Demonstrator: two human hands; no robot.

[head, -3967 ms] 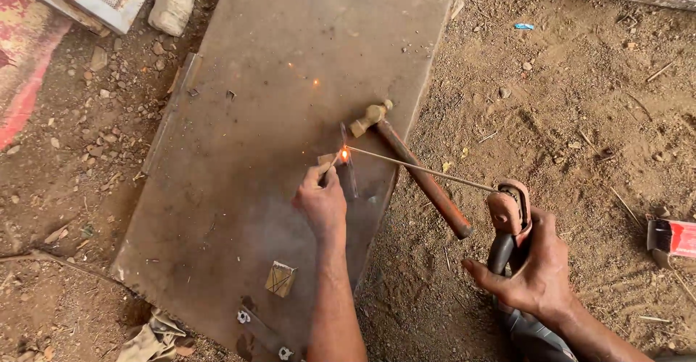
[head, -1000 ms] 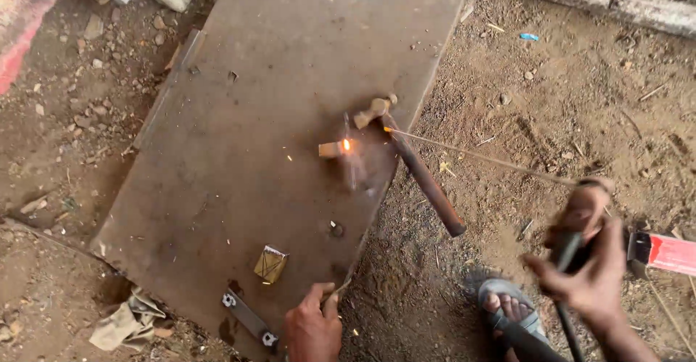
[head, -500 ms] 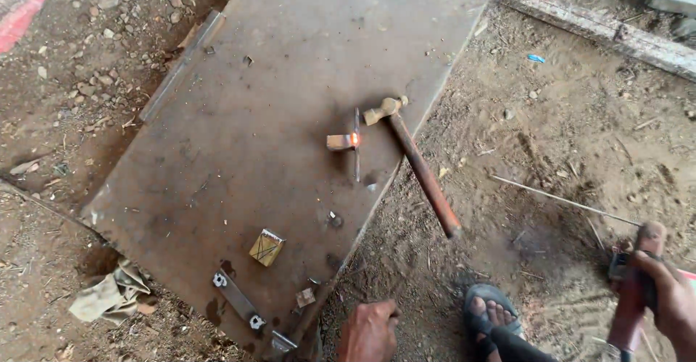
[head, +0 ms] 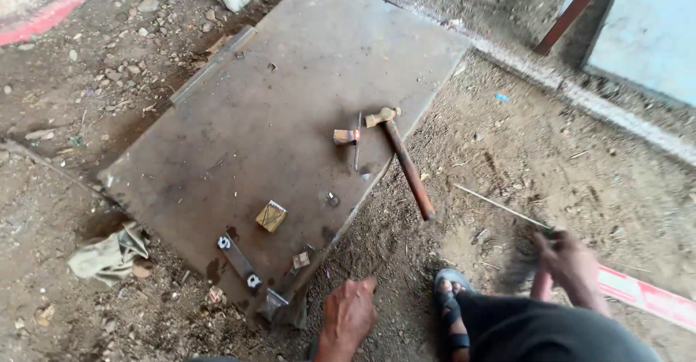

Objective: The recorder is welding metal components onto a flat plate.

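The right hand [head: 573, 268] grips the electrode holder [head: 542, 284] clear of the steel plate [head: 290, 115], while the left hand [head: 349, 317], fingers loosely curled and empty, hangs near the plate's edge.

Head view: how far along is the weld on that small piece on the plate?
Done, it seems: the small piece sits on the steel plate, glowing orange at one end. In hand: the right hand grips the rod holder, rod clear of the plate. The left hand is empty. Untouched: the hammer.

Rough outdoor welding workshop: steel plate [head: 290, 130] flat on dirt ground [head: 551, 166], hammer [head: 402, 159], welding rod [head: 500, 206], metal scraps [head: 238, 260].
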